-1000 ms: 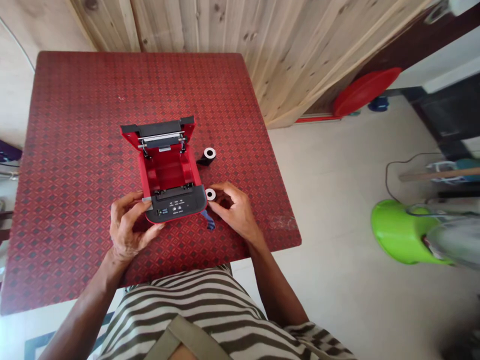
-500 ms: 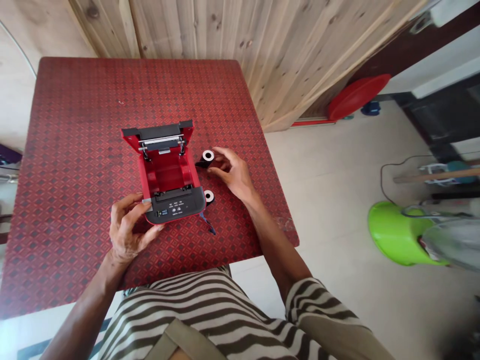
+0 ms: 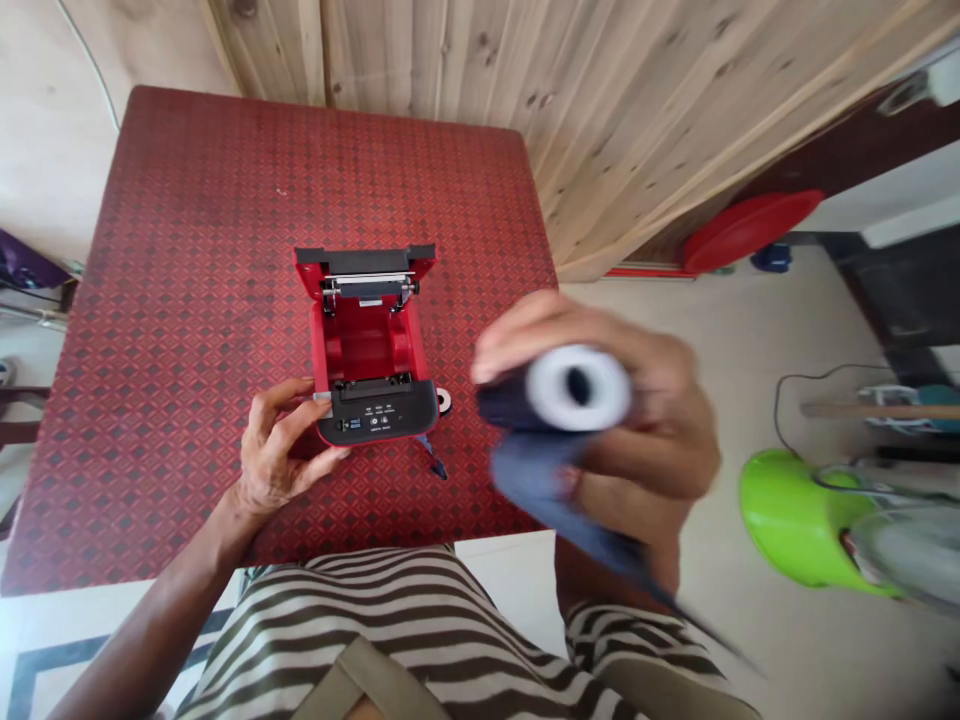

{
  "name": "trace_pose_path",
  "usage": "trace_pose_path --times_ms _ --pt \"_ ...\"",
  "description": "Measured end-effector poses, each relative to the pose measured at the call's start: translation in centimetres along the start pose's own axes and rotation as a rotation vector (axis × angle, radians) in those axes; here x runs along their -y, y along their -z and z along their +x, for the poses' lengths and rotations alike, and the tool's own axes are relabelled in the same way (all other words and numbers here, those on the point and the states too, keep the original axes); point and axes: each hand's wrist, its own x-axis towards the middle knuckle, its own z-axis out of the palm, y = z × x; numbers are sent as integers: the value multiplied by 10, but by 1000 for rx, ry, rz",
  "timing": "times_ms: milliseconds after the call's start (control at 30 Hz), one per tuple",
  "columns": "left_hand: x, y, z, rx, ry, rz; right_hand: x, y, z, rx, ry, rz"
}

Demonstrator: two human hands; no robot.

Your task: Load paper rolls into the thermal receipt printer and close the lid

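A small red-and-black printer stands on the table with its lid tilted up and its paper bay bare. My left hand is closed on the printer's front left corner, thumb at the front edge and fingers along the side. High above the table's right side, close to the camera, my right hand grips a dark roll with a white ring-shaped end. A loose dark strip hangs from this roll, smeared by motion. Beside the printer's right side lies another roll, partly hidden by it, with a strip trailing forward.
The table has a red patterned cover. Wood panelling rises behind it. On the floor to the right are a green stool, a cable and a red round object against the wall.
My right hand has taken hold of the farther roll and lifted it off the table, up toward the camera and to the right. My left hand has stayed on the printer; the view has shifted slightly.
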Motion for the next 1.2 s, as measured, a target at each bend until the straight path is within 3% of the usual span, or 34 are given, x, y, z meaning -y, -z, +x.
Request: trace_pose_path --times_ms 67,200,333,500,800,933,1067,1200 --pt "0 0 -1 3 0 4 5 -16 15 218 92 -201" --pt "0 0 -1 2 2 -3 -10 -63 44 341 40 -719" --pt "0 0 -2 8 9 -13 -7 -84 57 406 -78 -898" --pt "0 0 -2 7 9 -21 -6 -92 70 496 -173 -902" --pt "0 0 -3 9 31 -41 -28 -99 80 488 -118 -868" --pt "-1 0 -3 18 47 -39 -23 -86 71 481 -70 -770" --pt "-2 1 -1 13 31 -34 -22 -66 51 478 55 -518" --pt "-7 11 4 56 34 -40 -27 -63 33 353 107 -366"
